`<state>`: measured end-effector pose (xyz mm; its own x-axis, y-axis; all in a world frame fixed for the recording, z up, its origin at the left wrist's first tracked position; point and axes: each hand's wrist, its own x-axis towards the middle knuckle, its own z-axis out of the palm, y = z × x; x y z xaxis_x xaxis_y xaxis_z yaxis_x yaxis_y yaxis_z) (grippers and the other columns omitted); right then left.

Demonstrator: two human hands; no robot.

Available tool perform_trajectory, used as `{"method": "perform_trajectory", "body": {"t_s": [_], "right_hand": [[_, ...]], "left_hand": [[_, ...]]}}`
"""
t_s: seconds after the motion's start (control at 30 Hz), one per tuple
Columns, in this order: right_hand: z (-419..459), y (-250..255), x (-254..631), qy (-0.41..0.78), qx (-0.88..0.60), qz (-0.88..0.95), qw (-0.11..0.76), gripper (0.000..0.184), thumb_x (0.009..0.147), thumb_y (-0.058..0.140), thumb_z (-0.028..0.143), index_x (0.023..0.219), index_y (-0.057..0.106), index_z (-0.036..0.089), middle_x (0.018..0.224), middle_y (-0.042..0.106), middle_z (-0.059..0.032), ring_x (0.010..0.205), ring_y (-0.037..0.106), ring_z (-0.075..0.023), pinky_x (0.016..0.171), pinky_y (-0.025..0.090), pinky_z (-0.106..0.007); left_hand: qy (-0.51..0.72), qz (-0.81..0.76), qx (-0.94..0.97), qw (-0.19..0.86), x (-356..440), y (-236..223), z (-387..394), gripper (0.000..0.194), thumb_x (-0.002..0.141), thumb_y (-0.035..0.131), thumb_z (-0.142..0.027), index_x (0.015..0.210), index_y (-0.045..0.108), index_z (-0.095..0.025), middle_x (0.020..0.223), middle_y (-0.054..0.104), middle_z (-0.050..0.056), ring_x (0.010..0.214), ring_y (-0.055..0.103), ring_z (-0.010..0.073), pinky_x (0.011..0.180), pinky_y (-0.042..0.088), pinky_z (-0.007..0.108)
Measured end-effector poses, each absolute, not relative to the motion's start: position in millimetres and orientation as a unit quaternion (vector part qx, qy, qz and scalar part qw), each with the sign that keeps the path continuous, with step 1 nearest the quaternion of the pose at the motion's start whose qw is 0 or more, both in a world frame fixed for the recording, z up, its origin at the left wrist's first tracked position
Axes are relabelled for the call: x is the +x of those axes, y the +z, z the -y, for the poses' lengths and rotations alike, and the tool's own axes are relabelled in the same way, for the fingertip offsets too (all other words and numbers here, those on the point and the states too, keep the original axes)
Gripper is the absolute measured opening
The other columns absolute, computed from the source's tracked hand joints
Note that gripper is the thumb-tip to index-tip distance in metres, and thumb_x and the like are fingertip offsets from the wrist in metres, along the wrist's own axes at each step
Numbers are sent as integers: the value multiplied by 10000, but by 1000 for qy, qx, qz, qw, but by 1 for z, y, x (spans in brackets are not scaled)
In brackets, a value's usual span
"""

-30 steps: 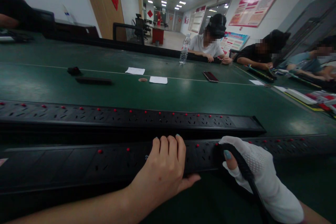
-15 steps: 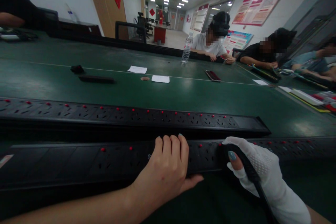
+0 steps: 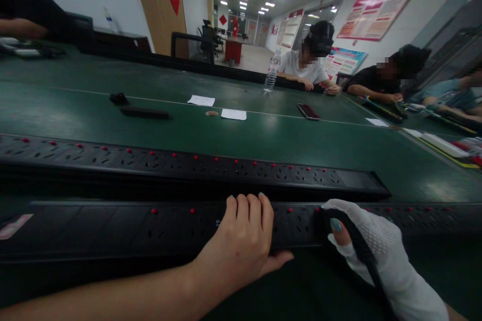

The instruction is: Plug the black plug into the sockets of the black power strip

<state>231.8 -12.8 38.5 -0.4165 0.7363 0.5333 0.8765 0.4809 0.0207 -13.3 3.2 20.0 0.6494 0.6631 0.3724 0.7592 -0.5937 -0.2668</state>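
Note:
A long black power strip [image 3: 113, 230] with red indicator lights and rows of sockets lies across the near side of the table. My bare left hand [image 3: 248, 233] is wrapped over its middle, fingers on the far edge and thumb along the near one. To the right, my right hand [image 3: 371, 241] wears a white dotted glove with the thumb tip exposed. It is closed around a black plug [image 3: 331, 218] held against the strip's face, and the plug's cord [image 3: 371, 266] runs down toward me. The plug's pins are hidden, so I cannot tell how deep they sit.
Behind lies a second black power strip [image 3: 226, 168]. Farther back on the green table [image 3: 271, 133] are paper slips [image 3: 233, 114], a phone [image 3: 308, 111], a water bottle [image 3: 271, 74] and a dark bar-shaped object [image 3: 145, 113]. Several people sit around the far sides.
The view has shifted slightly, so the scene appears a little farther right. Both hands keep their hold on the strip and the plug.

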Motion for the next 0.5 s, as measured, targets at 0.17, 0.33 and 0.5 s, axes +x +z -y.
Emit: {"method": "perform_trajectory", "body": {"t_s": [0.17, 0.33, 0.5], "right_hand": [[11, 44, 231, -255, -437, 834, 221, 217, 831, 465, 309, 969, 560, 172, 768, 678, -76, 627, 647, -207, 557, 499, -306], [12, 46, 231, -307, -424, 829, 194, 236, 835, 451, 325, 972, 572, 175, 709, 676, -77, 538, 622, -208, 495, 468, -319], [9, 42, 235, -302, -435, 825, 199, 248, 828, 486, 312, 1008, 588, 175, 672, 652, -53, 493, 581, -181, 467, 433, -309]], "left_hand": [[-132, 398, -884, 206, -13, 19, -4, 784, 836, 238, -626, 1177, 495, 32, 1008, 572, 252, 902, 556, 353, 755, 435, 473], [-140, 398, -883, 206, -13, 19, -4, 774, 839, 240, -619, 1161, 500, 35, 986, 574, 245, 883, 561, 351, 744, 434, 465], [-152, 401, -880, 206, -13, 19, -4, 769, 840, 226, -619, 1147, 503, 30, 966, 574, 241, 866, 566, 351, 733, 430, 464]]}}
